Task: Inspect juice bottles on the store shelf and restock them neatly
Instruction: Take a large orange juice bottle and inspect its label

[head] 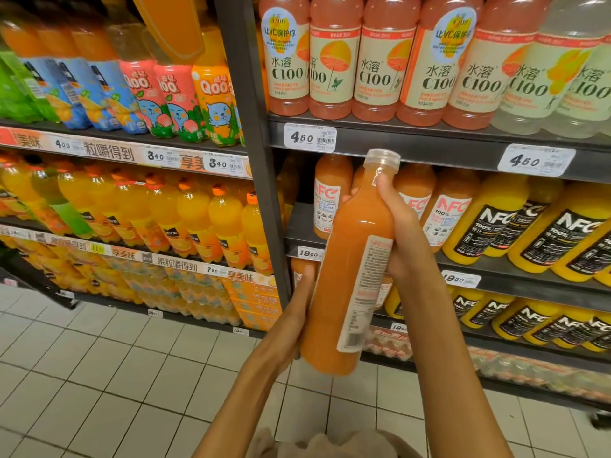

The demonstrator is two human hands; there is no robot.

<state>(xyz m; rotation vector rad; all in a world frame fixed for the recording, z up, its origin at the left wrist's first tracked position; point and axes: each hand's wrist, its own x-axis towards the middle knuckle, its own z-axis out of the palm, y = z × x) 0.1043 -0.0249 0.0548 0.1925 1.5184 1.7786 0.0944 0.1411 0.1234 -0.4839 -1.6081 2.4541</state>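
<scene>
Bottle [344, 282] of orange juice sits in both your hands, tilted with its clear cap [382, 159] toward the shelf and its printed back label turned to you, held out in front of the NFC row. Your right hand [401, 233] wraps the shoulder and upper body, thumb laid along the neck; your left hand [299, 312] presses flat against the lower side, steadying rather than gripping. It looks full, so expect real weight, and the smooth plastic wall will likely be slick and give a little under pressure. Keep the main hold on the upper body, where the right hand can close around it, and a palm near the base. The gap [301, 223] on the middle shelf [496, 269], left of the standing white-label NFC bottle [329, 196], looks the likely place to set it back upright.
</scene>
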